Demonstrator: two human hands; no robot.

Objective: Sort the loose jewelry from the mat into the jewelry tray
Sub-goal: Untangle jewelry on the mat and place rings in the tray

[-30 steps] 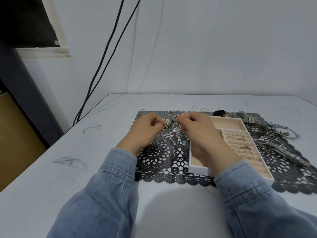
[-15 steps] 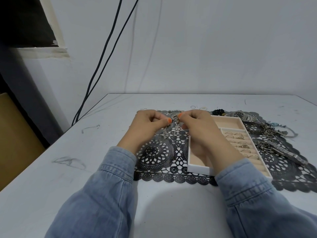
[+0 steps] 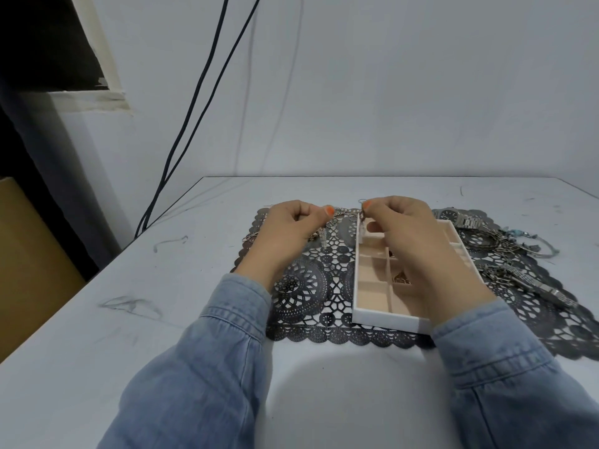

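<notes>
surface: white table (image 3: 162, 319), scuffed with dark marks | lying directly on it: black lace mat (image 3: 311, 286)

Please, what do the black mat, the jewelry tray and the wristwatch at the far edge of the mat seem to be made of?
Mat: matt black, thin and flat, with an openwork lace pattern; probably cut vinyl or lace fabric.
Tray: stiff white walls, perhaps plastic or painted board; the beige lining looks matt and soft, possibly velvet.
Wristwatch: silver-coloured metal, polished; its link bracelet glints.
</notes>
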